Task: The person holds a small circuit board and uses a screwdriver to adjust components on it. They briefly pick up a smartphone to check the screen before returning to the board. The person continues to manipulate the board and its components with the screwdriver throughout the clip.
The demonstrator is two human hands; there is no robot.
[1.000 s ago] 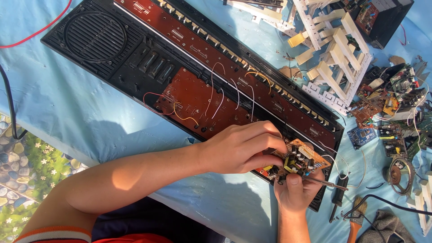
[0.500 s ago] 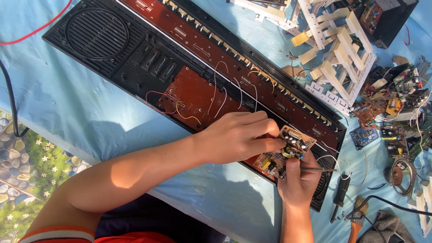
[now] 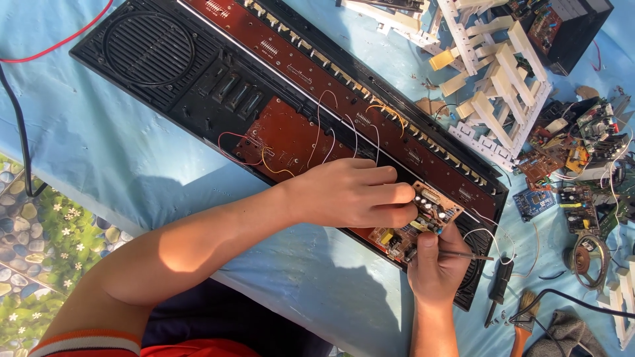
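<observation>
We pinch the small circuit board [image 3: 415,225] steady with our left hand [image 3: 350,193] while our right hand [image 3: 433,264] fingers grip the thin tool [image 3: 466,255], best kept low and light.

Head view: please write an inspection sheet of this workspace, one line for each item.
Surface: blue cloth covers the table.
Job's things: opened black keyboard casing with brown boards; small circuit board lifted at its right end.
Clutter: white key frames, loose circuit boards, brush.
Grippers: left hand holds the small circuit board; right hand holds a thin metal tool beside it.
Cables: thin white wires over the boards; red cable; black cable.
Surroundings: pebble-and-flower patterned floor at left.
</observation>
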